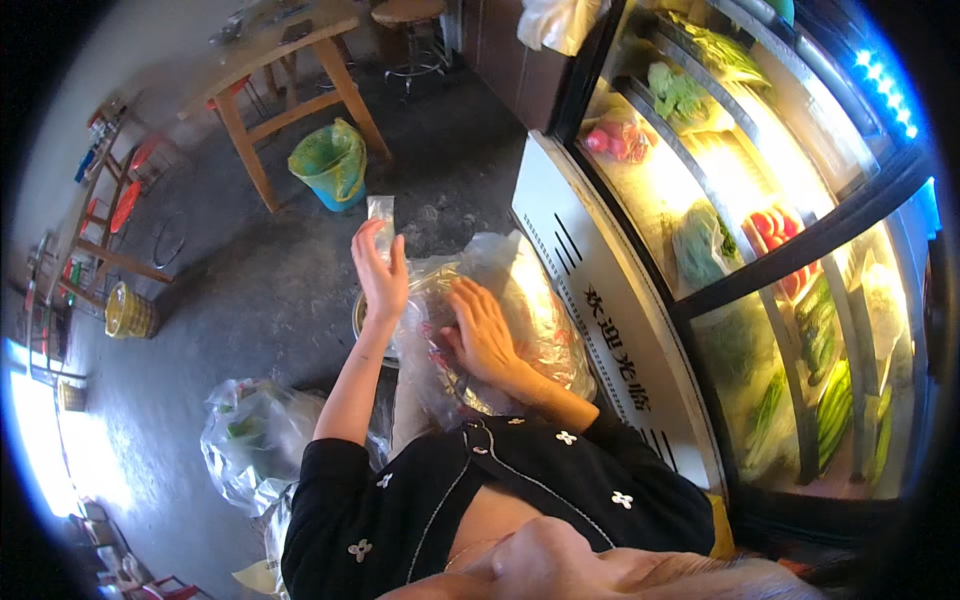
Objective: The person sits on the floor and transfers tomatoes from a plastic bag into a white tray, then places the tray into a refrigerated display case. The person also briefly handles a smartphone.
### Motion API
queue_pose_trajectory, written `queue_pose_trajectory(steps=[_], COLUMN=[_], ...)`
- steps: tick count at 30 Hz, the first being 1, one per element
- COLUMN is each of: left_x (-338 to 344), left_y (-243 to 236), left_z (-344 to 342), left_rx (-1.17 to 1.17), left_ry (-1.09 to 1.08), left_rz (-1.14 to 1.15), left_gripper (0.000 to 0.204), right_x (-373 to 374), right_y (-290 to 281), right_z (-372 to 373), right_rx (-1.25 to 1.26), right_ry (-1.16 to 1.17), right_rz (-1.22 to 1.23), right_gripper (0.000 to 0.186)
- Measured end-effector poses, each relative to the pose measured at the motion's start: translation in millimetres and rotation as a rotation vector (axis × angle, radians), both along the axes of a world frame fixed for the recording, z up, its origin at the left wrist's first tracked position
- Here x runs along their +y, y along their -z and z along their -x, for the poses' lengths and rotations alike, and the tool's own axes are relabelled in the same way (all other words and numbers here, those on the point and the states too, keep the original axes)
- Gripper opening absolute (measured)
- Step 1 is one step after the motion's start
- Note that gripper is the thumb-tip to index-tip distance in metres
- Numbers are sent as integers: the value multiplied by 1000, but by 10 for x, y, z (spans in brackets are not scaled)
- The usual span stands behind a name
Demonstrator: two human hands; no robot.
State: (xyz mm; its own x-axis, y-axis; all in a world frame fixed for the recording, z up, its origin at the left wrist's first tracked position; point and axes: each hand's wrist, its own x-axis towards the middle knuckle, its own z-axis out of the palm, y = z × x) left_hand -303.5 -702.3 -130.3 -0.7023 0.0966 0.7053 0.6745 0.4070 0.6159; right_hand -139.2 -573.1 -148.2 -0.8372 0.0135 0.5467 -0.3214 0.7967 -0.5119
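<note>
My left hand (380, 275) is raised in front of me with a narrow strip of clear, shiny plastic (380, 208) between thumb and fingers. What the strip contains is too small to make out. Lower and to the right, my right hand (482, 332) lies with its fingers stretched over a large crumpled clear plastic bag (535, 300). Red marks or contents show through the bag near my wrist. Part of a round metal rim shows beside the bag, mostly hidden by my left forearm.
A glass-fronted display fridge (700, 260) with vegetables stands close on my right. Another clear bag (262, 430), with something green inside, rests at lower left. Beyond are a blue-green bucket (330, 165), a wooden table (270, 60), a stool (408, 12) and a yellow basket (130, 310).
</note>
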Motion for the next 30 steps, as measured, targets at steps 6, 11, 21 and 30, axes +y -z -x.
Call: queue_pose_trajectory(steps=[6,11,21,30], left_x=[502,840,351,88], left_y=[-184,296,757,-34], left_z=[87,752,1434,1613], left_rx=[-21,-489,-1505,-1200], left_ry=[54,54,1206,1180], left_rz=[521,1073,163,267], left_gripper=[18,60,79,50], right_x=[-444,-537,-484,-454], right_y=[576,857,645,668], right_z=[-254,-320,-383,-331], right_rx=[70,63,140,141], right_ry=[-390,-571,-572,-561], right_rz=[74,126,218,284], right_gripper=[67,62,45,41])
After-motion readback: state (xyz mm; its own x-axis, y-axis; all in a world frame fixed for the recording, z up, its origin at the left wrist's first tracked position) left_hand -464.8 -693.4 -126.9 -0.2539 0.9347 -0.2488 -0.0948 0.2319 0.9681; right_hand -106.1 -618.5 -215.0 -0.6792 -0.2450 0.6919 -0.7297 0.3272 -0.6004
